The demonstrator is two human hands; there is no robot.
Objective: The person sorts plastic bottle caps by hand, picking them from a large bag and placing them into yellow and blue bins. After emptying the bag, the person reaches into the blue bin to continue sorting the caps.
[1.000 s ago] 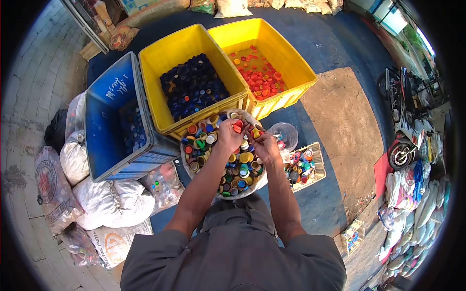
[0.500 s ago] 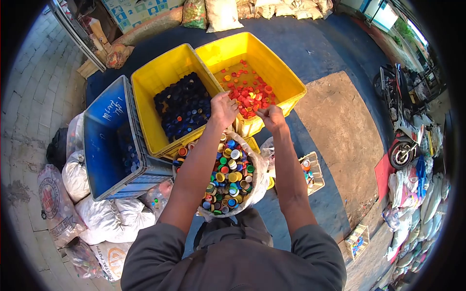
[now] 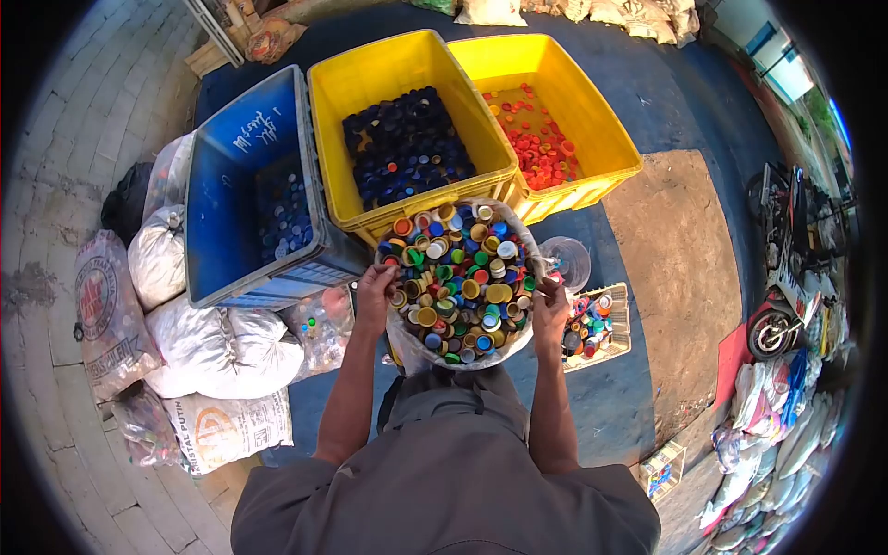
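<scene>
A round, plastic-lined container (image 3: 529, 242) heaped with mixed bottle caps (image 3: 453, 282) sits in front of my body. My left hand (image 3: 377, 289) is at its left edge, fingers bent together by an orange-red cap; what they grip is too small to tell. At the right edge, my right hand (image 3: 551, 301) has its fingers closed near the liner, and their hold is unclear. Beyond the container, a yellow crate (image 3: 347, 196) holds dark blue and black caps. A second yellow crate (image 3: 606, 171) holds red caps. To the left, a blue crate (image 3: 217, 250) contains bluish caps.
White sacks (image 3: 222, 347) and clear bags are piled at the left. A small basket (image 3: 615, 344) of mixed caps and a clear round tub (image 3: 566, 263) lie right of the container. A motorcycle (image 3: 777, 296) and more bags stand at the far right.
Both hands have come back from over the yellow crates to the sides of the cap-filled container. The head view has shifted, so the crates appear higher and farther right.
</scene>
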